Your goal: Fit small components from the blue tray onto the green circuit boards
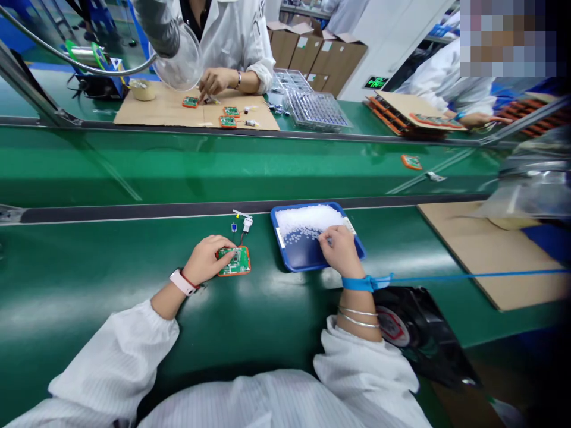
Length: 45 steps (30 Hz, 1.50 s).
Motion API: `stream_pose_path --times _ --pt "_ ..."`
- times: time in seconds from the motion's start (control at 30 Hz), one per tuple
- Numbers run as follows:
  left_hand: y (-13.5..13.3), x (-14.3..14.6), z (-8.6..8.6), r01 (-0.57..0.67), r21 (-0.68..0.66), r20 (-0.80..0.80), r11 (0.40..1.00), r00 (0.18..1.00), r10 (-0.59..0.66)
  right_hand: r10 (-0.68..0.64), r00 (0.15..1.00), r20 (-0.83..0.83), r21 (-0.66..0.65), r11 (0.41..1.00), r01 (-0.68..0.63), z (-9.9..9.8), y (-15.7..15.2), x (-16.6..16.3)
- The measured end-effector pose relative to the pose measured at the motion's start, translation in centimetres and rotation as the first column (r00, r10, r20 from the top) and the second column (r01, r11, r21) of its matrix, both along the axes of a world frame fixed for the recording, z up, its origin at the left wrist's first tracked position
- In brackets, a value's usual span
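My left hand (209,258) grips the left side of a green circuit board (241,261) with an orange rim, which lies on the table. Thin wires run from the board's far edge to a white connector (247,224) and a small blue part (234,227). Over the right part of a shallow blue tray (303,261), my right hand (339,246) has its fingertips pinched together. Whatever is between those fingertips is too small to make out. Many small white pieces (307,219) fill the tray's far side, with some scattered toward its middle.
A blue strap (446,277) stretches rightward from my right wrist. Beside that forearm lies a black bag (423,333), and a cardboard sheet (482,255) is on the right. Past the dark rail is a green belt (223,166) carrying another board (411,161). Co-workers work opposite.
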<state>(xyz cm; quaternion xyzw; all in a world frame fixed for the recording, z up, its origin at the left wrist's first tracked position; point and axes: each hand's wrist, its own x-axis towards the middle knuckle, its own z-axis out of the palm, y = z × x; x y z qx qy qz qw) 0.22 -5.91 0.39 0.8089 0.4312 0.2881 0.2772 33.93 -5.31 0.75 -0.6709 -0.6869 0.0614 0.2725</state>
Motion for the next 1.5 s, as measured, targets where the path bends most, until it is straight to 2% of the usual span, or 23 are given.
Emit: stream_pose_path --times 0.1,0.2,0.27,0.37,0.53,0.8,0.9,1.0,1.1,1.17,1.27,1.33,1.4,1.47,1.5 --pt "-0.1 0.2 0.1 -0.013 0.002 0.032 1.000 0.999 0.013 0.164 0.967 -0.194 0.124 0.982 -0.142 1.8 -0.7 -5.3" --pt "-0.3 0.4 0.3 -0.026 0.021 0.117 0.999 0.993 0.023 0.408 0.830 -0.381 0.102 0.911 -0.401 2.0 -1.7 -11.8" --pt "-0.4 0.5 0.4 -0.024 0.024 0.163 0.999 0.986 0.020 0.443 0.767 -0.464 0.071 0.882 -0.467 1.2 -2.2 -15.0" --pt "-0.5 0.6 0.3 -0.033 0.006 0.166 0.999 0.986 0.032 0.420 0.752 -0.508 0.047 0.885 -0.462 -0.3 -2.4 -16.9" --pt "-0.4 0.7 0.0 -0.073 -0.039 0.112 0.997 0.991 0.077 0.428 0.767 -0.478 0.005 0.874 -0.485 -1.0 -2.0 -16.2" --pt "0.3 1.1 0.7 -0.093 -0.137 -0.004 0.986 0.996 0.094 0.417 0.761 -0.497 -0.016 0.872 -0.489 -1.4 -1.4 -16.3" --pt "-0.3 0.7 0.6 -0.147 -0.087 -0.004 0.985 0.989 0.148 0.400 0.758 -0.515 -0.004 0.884 -0.468 -1.0 -1.7 -16.4" --pt "-1.5 -0.2 0.5 -0.048 0.018 -0.080 0.999 0.996 0.050 0.380 0.759 -0.529 0.044 0.905 -0.423 0.4 -2.2 -15.4" --pt "-2.3 -0.9 0.6 0.097 0.033 -0.173 0.995 0.981 -0.090 0.327 0.837 -0.439 0.128 0.945 -0.302 1.8 -2.2 -12.9" --pt "-1.9 -0.9 1.0 0.066 -0.025 -0.133 0.998 0.989 -0.069 0.227 0.919 -0.322 0.161 0.970 -0.183 1.9 -1.8 -10.8" --pt "0.8 -0.5 2.0 0.024 -0.291 0.143 0.956 0.990 0.019 0.103 0.977 -0.185 0.113 0.990 -0.083 0.7 -1.0 -8.5" --pt "3.8 -0.1 2.9 0.012 -0.420 0.344 0.908 0.927 0.147 0.111 0.980 -0.162 0.066 0.993 -0.101 -0.2 -0.7 -8.0" --pt "7.1 0.0 3.6 -0.153 -0.343 0.441 0.927 0.845 0.303 0.144 0.976 -0.161 0.057 0.989 -0.136 -0.9 -0.6 -8.2" --pt "10.1 -0.2 3.8 -0.373 -0.093 0.422 0.923 0.825 0.376 0.161 0.975 -0.151 0.066 0.986 -0.153 -1.1 -0.7 -8.7" --pt "11.3 -0.6 3.5 -0.431 0.060 0.358 0.900 0.851 0.384 0.162 0.976 -0.146 0.069 0.986 -0.153 -1.2 -0.8 -8.9"
